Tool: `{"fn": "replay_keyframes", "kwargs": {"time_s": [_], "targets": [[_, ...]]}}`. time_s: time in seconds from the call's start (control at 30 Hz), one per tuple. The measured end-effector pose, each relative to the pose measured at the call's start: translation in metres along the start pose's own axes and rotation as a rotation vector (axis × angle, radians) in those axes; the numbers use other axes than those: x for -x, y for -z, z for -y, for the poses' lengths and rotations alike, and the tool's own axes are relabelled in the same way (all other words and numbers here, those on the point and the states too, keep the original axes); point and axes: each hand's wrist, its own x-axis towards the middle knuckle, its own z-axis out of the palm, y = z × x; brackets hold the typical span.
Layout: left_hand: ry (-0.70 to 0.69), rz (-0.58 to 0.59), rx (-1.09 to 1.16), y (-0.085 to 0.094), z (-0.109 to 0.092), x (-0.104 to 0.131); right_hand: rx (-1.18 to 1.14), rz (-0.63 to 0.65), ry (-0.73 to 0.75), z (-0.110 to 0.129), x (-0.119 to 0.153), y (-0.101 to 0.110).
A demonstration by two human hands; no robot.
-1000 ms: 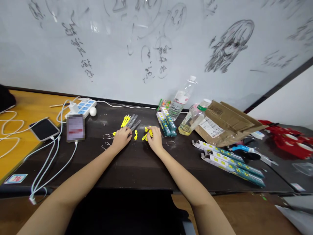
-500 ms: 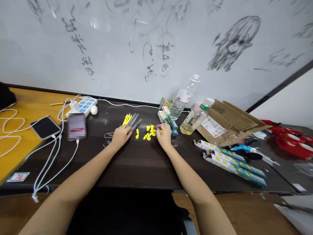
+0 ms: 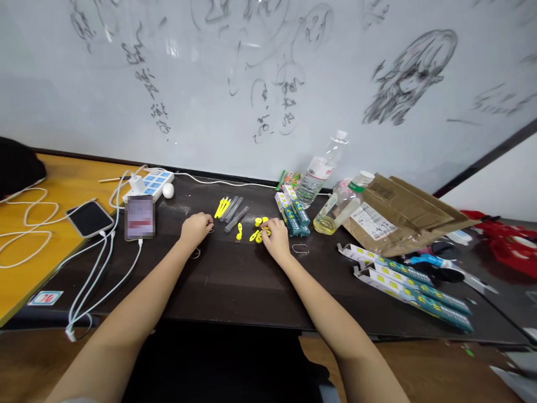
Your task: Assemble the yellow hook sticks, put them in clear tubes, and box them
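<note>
My left hand (image 3: pixel 196 229) rests on the dark table with its fingers curled together, over thin metal wire loops (image 3: pixel 195 253); whatever its fingertips hold is too small to make out. To its right lie clear tubes (image 3: pixel 236 218) and, behind, several yellow sticks (image 3: pixel 222 207). My right hand (image 3: pixel 275 235) has its fingertips bent down on a pile of small yellow plastic pieces (image 3: pixel 259 221), partly covering them. One yellow piece (image 3: pixel 239 231) lies apart, left of the pile. A wire loop (image 3: pixel 300 248) is on the table right of my right hand.
Two narrow boxes (image 3: pixel 292 210) stand near a water bottle (image 3: pixel 316 176) and a bottle of yellow liquid (image 3: pixel 342 204). Farther right are a cardboard parcel (image 3: pixel 394 207), long boxes (image 3: pixel 415 291) and scissors (image 3: pixel 470 277). At left are phones (image 3: pixel 89 219), white cables (image 3: pixel 90 280) and a power strip (image 3: pixel 153 183).
My left hand has moved left, off the clear tubes, towards the wire loops. My right hand has shifted left onto the yellow pile. The camera view has shifted slightly.
</note>
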Motion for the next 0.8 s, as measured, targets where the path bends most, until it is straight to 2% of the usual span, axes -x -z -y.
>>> {"fn": "replay_keyframes", "kwargs": {"time_s": [0.1,0.17,0.3,0.43,0.57,0.8], "targets": [[-0.104,-0.042,-0.030,-0.007,-0.008,0.000,0.027,0.028,0.036,0.006,0.002,-0.001],[-0.119,-0.034,-0.063,-0.011,-0.011,-0.002,0.035,0.050,0.067,0.011,0.004,-0.002],[-0.057,-0.001,-0.083,-0.012,-0.008,-0.005,0.025,0.071,0.112,0.016,0.006,-0.002],[-0.033,-0.004,-0.097,-0.002,-0.006,-0.002,0.017,0.066,0.109,0.013,0.005,-0.002],[0.068,-0.026,-0.171,0.006,-0.008,0.002,0.007,0.067,0.105,0.012,0.004,-0.002],[0.073,-0.054,-0.098,-0.005,-0.005,-0.002,-0.011,0.084,0.109,0.014,0.005,-0.003]]}}
